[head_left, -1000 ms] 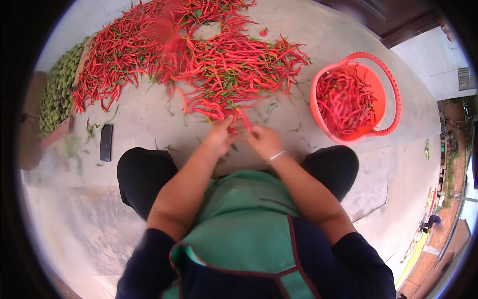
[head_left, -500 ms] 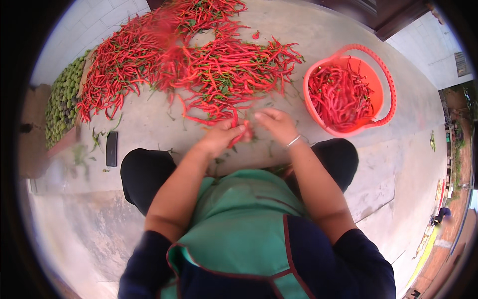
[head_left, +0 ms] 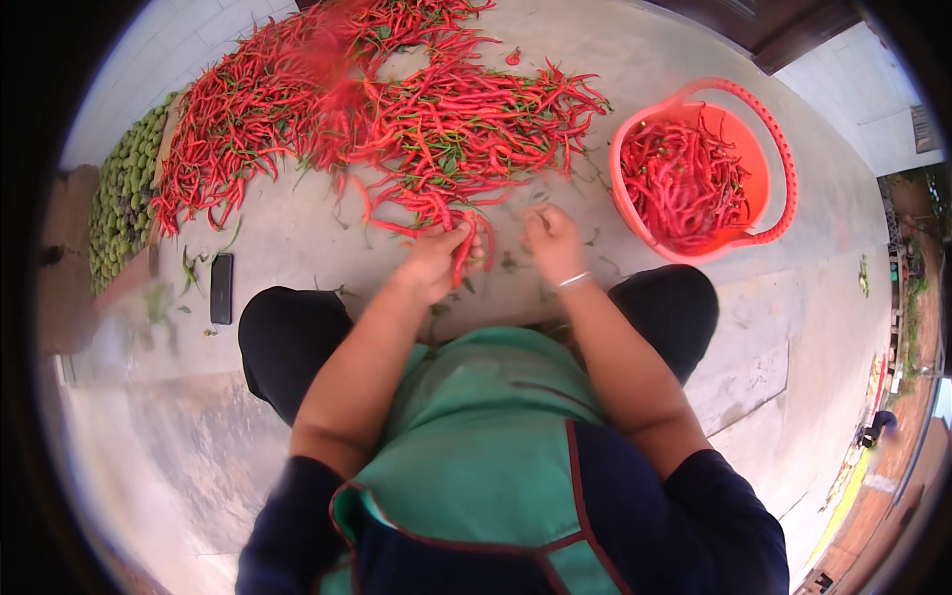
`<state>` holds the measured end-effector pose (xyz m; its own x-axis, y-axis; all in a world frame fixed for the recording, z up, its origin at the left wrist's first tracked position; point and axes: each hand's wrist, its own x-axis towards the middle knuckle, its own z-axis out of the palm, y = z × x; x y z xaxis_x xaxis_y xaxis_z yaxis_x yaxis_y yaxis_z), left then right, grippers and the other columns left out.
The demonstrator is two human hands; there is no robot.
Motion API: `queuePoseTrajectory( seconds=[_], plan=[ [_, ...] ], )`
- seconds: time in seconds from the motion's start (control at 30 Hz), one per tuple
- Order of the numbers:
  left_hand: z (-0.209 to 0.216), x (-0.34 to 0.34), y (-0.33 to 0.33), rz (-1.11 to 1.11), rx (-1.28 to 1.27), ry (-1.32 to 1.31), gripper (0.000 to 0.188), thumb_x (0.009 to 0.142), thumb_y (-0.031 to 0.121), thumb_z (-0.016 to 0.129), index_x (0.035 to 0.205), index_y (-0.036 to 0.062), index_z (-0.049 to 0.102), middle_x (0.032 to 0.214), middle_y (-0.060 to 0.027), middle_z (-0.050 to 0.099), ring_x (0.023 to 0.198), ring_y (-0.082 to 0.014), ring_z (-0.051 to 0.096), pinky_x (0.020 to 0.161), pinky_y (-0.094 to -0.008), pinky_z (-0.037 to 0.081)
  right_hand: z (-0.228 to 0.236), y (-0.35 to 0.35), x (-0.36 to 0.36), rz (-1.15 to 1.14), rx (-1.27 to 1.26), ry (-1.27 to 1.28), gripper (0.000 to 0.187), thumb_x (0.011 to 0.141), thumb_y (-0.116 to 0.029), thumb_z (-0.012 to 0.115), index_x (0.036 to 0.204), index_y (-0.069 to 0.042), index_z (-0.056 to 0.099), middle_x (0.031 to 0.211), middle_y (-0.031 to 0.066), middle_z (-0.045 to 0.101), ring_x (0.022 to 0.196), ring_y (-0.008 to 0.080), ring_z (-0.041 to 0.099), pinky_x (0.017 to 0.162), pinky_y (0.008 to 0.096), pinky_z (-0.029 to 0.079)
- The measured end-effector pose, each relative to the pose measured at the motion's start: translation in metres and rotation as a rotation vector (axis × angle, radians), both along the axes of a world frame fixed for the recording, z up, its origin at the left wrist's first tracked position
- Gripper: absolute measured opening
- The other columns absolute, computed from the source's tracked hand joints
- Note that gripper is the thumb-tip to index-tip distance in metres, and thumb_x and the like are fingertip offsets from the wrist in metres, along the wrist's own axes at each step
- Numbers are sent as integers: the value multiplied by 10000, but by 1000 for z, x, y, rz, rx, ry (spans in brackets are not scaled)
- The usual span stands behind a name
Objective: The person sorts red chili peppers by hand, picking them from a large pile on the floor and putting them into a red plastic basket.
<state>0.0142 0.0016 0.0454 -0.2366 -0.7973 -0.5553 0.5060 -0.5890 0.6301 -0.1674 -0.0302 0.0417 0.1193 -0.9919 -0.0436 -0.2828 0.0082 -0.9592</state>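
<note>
Several long red chili peppers [head_left: 463,253] are gripped in my left hand [head_left: 433,263], just in front of the near edge of a big heap of red chilies [head_left: 476,124] with green stems and leaves. My right hand [head_left: 552,245], wearing a pale bracelet, is a little to the right of them, apart from the left. Its fingers are curled together and slightly blurred; whatever they may pinch is too small to make out. Beyond it on the right stands a pinkish-red plastic basket [head_left: 759,183] with a raised handle, part filled with red chilies [head_left: 684,183].
A dark phone [head_left: 221,289] lies on the concrete floor left of my knee. Green stems and leaf scraps [head_left: 188,270] are scattered about. Many round green fruits [head_left: 124,203] are piled against the left wall. Far right, another person [head_left: 879,428] is bent low outdoors.
My right hand has pulled slightly away from the left and its fingers have curled in. The chilies in my left hand have shifted and tilted. The view has moved slightly.
</note>
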Motion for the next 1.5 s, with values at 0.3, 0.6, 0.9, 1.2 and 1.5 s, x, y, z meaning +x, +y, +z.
queuePoseTrajectory(
  seconds=[0.3, 0.6, 0.9, 1.2, 1.5],
  plan=[
    [-5, -10, 0, 128, -170, 55, 169, 907, 175, 438, 995, 47, 505, 869, -60, 566, 837, -177, 543, 733, -302, 438, -7, 16, 15, 372, 432, -123, 336, 842, -363, 560, 810, -29, 556, 651, 2, 530, 561, 73, 487, 504, 219, 421],
    [-5, -6, 0, 73, -200, 238, 209, 904, 228, 454, 989, 43, 501, 878, -44, 560, 890, -170, 531, 776, -327, 443, 6, 22, 21, 325, 815, -453, 368, 868, -420, 484, 729, -82, 525, 597, -5, 480, 478, 73, 414, 433, 203, 307],
    [-1, -6, -2, 19, -246, 339, 209, 898, 238, 455, 971, 46, 497, 868, -27, 555, 946, -180, 525, 839, -367, 445, 1, 21, 21, 368, 854, -726, 339, 883, -365, 458, 710, -75, 482, 609, 22, 450, 517, 91, 402, 453, 212, 291],
    [-25, 10, -11, 334, -16, 315, 158, 900, 210, 445, 888, 59, 490, 820, -30, 550, 920, -191, 544, 807, -333, 442, -7, 3, 1, 619, 428, 138, 235, 838, -258, 512, 896, -42, 581, 686, 47, 549, 676, 172, 548, 617, 288, 449],
    [-41, 15, 1, 193, 61, -256, 75, 806, 139, 587, 778, 80, 551, 629, 29, 517, 651, -102, 562, 615, -248, 460, -110, -3, 15, 495, 264, 1041, 386, 770, -409, 523, 908, -69, 642, 961, 160, 609, 918, 308, 572, 816, 401, 443]
  ],
)
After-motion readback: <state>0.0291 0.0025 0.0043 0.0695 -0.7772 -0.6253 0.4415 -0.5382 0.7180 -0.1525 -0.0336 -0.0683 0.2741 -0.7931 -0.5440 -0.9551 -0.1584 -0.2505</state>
